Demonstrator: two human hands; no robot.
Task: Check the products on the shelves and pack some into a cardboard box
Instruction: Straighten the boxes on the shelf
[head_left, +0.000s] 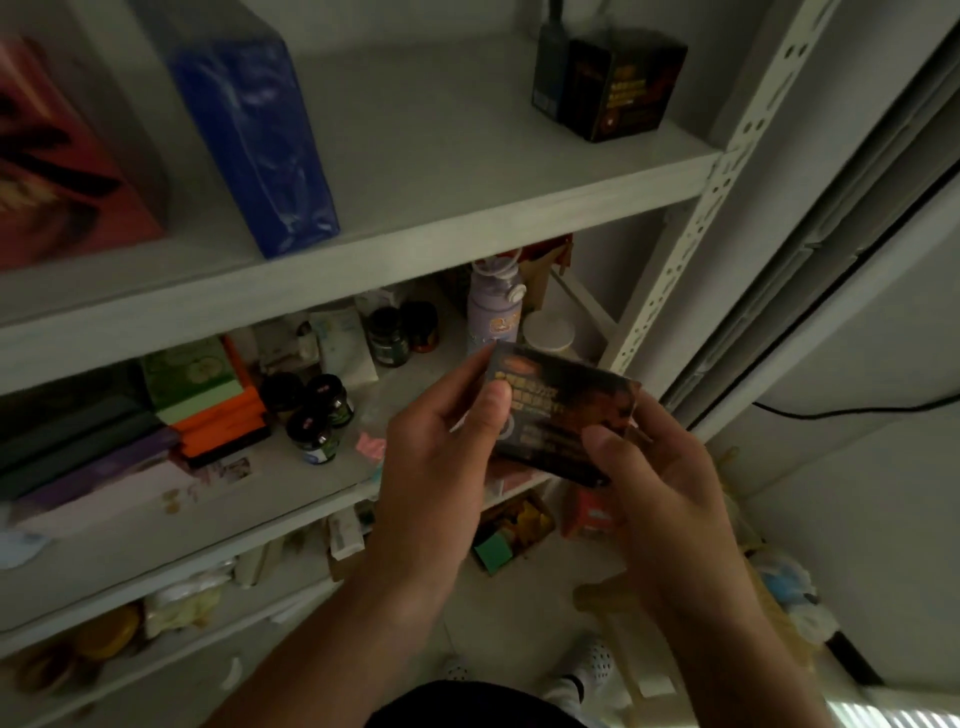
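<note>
Black with gold print, one small box (566, 410) is held up in both hands in front of the white shelves (467, 208), level with the middle shelf and touching none of them. It tilts a little down to the right. The left hand (441, 447) pinches its left edge, thumb on the printed face and fingers curled behind. The right hand (665, 483) grips the lower right corner the same way, thumb on the front, its other fingers hidden behind the box.

On the top shelf stand three big items: one red box (67, 156) at the left, one blue box (254, 130) beside it, and one black box (623, 83) well apart at the right end. A dark blue item behind the black one is too blurred to name.

On the middle shelf are one purple bottle (493, 306), one white tub (548, 332) just beside it, two dark jars (387, 338) at the back and, as far as the blur allows, four front jars (311, 436). One green box (189, 376) rests against a stack of orange boxes (223, 421).

Lower down, one open brown box (511, 530) holds yellow and green items. Two white shoes (592, 662) show at the bottom edge
</note>
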